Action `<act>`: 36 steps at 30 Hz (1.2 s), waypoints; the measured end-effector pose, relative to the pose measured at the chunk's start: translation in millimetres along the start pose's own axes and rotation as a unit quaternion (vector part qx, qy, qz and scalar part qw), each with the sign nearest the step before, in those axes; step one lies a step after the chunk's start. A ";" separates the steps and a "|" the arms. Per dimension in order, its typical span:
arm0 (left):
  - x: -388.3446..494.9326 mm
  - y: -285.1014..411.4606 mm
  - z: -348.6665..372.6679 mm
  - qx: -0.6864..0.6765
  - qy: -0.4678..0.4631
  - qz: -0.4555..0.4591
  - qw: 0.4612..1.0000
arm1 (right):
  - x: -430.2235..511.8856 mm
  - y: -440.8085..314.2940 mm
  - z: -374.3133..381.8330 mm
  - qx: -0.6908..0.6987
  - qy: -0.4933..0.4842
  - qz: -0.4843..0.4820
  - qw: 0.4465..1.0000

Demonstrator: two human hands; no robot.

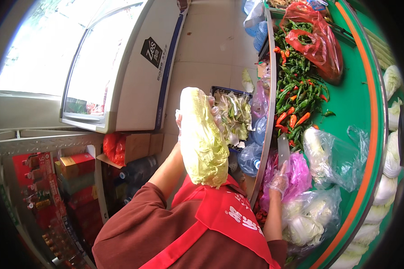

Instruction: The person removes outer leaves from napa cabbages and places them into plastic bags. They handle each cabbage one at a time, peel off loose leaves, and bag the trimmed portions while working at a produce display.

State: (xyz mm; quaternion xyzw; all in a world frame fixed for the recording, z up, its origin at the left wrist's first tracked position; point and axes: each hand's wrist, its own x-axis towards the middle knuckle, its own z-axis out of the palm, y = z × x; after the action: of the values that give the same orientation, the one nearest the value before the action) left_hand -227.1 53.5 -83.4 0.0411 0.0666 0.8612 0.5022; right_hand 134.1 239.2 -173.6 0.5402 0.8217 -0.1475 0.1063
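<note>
A large napa cabbage point(202, 141) stands long and pale in front of my red apron. My left hand point(178, 121), in a clear plastic glove, grips its side, and the cabbage hides most of that hand. Over on the green-lined display counter, my gloved right hand point(278, 181) holds a knife point(283, 151), its blade pointing away from me. A pink plastic bag point(299, 171) lies beneath and beside that hand. Wrapped cabbages in a clear bag point(303, 222) sit beside my right forearm, and another bagged cabbage point(314, 144) lies beyond the pink one.
Green and red chili peppers point(296, 97) spread along the counter by a red bag point(323, 50). A dark crate point(235, 90) of leaf trimmings stands on the floor, near large water bottles point(250, 159). A chest freezer point(139, 84) stands left. More cabbages point(392, 158) line the right edge.
</note>
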 end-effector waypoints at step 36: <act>-10.4 -42.1 44.0 0.013 -0.151 -0.209 0.966 | -12.5 -121.6 -149.7 0.770 0.061 -0.253 0.583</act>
State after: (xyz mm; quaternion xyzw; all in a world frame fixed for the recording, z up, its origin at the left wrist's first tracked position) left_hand -179.8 68.2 -46.6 0.1619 0.0084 0.7200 0.6747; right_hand 24.9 236.6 -14.1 0.1977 0.5088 -0.7121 -0.4415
